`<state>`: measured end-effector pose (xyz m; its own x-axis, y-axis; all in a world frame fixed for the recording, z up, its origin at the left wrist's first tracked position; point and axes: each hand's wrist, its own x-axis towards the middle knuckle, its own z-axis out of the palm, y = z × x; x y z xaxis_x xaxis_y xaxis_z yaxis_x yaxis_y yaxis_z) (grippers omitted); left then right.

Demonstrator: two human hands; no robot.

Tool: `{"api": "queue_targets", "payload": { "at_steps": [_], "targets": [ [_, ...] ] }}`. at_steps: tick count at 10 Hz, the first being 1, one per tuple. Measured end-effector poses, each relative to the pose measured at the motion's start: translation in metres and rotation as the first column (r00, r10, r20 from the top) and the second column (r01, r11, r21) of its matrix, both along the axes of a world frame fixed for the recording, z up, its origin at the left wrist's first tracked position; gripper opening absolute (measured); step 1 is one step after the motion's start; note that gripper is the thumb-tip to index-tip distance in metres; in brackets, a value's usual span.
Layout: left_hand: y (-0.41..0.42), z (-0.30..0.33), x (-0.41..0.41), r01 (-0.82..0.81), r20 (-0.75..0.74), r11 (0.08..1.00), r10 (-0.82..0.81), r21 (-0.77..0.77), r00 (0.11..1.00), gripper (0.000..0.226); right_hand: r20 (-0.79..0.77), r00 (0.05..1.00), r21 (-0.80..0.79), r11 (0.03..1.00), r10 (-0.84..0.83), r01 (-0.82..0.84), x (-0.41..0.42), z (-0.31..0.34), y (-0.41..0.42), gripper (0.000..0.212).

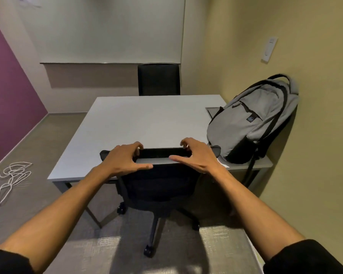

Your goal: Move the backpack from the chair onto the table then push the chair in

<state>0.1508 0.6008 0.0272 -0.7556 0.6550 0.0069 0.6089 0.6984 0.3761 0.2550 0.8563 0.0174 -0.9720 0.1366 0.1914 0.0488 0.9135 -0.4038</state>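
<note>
A grey backpack with black straps stands upright on the white table at its right edge, leaning on the yellow wall. The black office chair stands at the table's near side, its backrest top against the table edge and its armrests over the tabletop. My left hand lies on the left part of the backrest's top, fingers hooked over it and thumb on the near side. My right hand holds the right part the same way, its fingers loosely curled over the far edge.
A second black chair stands at the table's far side under a whiteboard. A white cable lies coiled on the floor at the left. The yellow wall runs close along the right; a purple wall stands at the left.
</note>
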Motion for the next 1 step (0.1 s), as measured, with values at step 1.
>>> {"api": "queue_targets", "payload": {
  "at_steps": [1],
  "targets": [
    [0.0002,0.0374,-0.0129,-0.03,-0.209,0.987,0.063,0.159,0.976,0.084,-0.225,0.974,0.106,0.992,-0.04,0.065,-0.0086,0.0426,0.0068,0.091]
  ]
}}
